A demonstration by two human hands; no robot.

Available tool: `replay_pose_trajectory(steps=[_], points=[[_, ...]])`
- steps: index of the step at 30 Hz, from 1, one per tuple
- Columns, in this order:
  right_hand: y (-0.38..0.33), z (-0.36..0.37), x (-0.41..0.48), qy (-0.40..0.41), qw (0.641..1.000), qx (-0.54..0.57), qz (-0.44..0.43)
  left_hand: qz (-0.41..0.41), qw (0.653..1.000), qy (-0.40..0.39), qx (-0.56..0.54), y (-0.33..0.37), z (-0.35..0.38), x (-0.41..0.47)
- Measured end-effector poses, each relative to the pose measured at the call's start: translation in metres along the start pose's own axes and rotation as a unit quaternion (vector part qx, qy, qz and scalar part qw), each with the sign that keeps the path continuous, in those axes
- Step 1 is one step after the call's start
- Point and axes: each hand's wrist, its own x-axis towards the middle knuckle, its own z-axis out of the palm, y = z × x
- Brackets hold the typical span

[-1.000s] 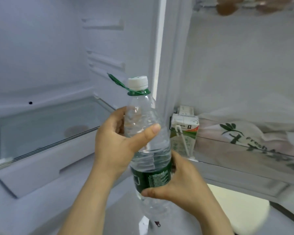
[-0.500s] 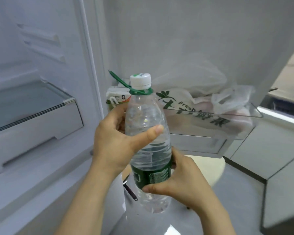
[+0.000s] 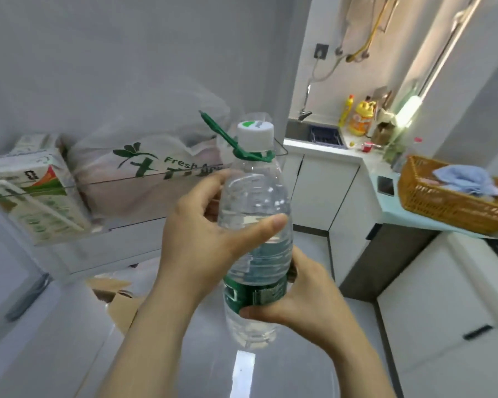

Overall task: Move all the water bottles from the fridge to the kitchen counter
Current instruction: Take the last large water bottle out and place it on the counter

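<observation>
Hands clamp a clear water bottle [image 3: 255, 214], upright in mid-air before the open fridge door. The left hand [image 3: 202, 242] wraps the upper body, thumb across the front; the right hand [image 3: 302, 300] grips it lower down at the green label [image 3: 256, 294]. A green strap [image 3: 222, 133] rings the neck under the white cap [image 3: 255, 135]. Behind, a door shelf [image 3: 127, 237] holds a drink carton [image 3: 38, 191] and a printed plastic bag [image 3: 144, 173]. At right, well apart from the bottle, the bench [image 3: 388, 209] carries a woven basket [image 3: 443, 202] with a blue cloth [image 3: 463, 179] inside.
</observation>
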Motion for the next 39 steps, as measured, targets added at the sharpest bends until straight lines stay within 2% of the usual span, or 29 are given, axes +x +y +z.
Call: replay_pose_trajectory(steps=[10, 20, 28, 39], points=[[0.063, -0.083, -0.062, 0.137, 0.982, -0.042, 0.123, 0.044, 0.986, -0.152, -0.045, 0.024, 0.125, -0.008], [0.146, -0.205, -0.155, 0.259, 0.945, -0.036, 0.198, 0.107, 0.950, -0.278, -0.092, 0.084, 0.291, -0.052], [0.197, -0.283, -0.238, 0.338, 0.897, -0.069, 0.277, 0.135, 0.896, -0.395, -0.152, 0.127, 0.408, -0.102], [0.241, -0.339, -0.308, 0.440, 0.806, -0.061, 0.392, 0.178, 0.808, -0.523, -0.206, 0.166, 0.529, -0.143]])
